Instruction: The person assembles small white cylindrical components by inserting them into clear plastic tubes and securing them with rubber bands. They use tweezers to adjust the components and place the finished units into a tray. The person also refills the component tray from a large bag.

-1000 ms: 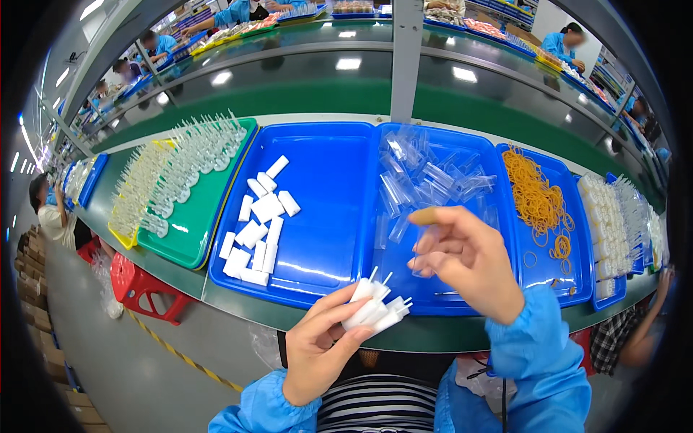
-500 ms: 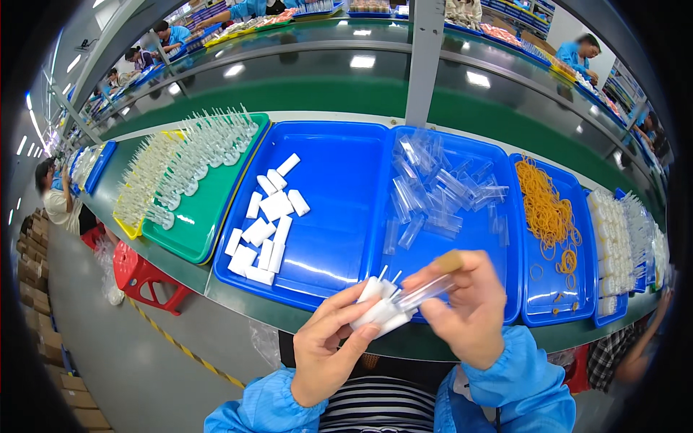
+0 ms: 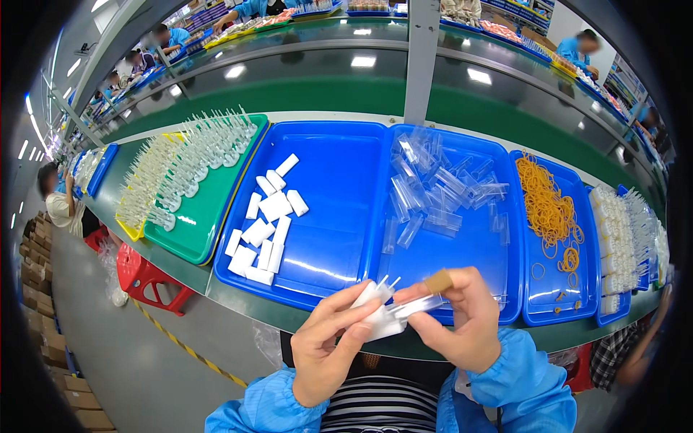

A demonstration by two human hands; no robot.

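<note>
- looks like a long green bench (image 3: 115, 173)
- holds two big blue trays (image 3: 328, 187) side by side
- plus a narrower blue tray (image 3: 540, 296) to the right

A red stool (image 3: 136, 271) stands near striped tape (image 3: 174, 338) and brown boxes (image 3: 52, 325).

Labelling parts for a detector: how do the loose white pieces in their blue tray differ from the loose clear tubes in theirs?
Look: the white pieces are opaque; the clear tubes are see-through.
Shape: the white pieces are chunky and block-like; the clear tubes are slimmer.
Layout: the white pieces form a loose cluster toward their tray's left side; the clear tubes overlap in a heap, mostly toward their tray's far end.
Shared: both lie at mixed angles.
</note>
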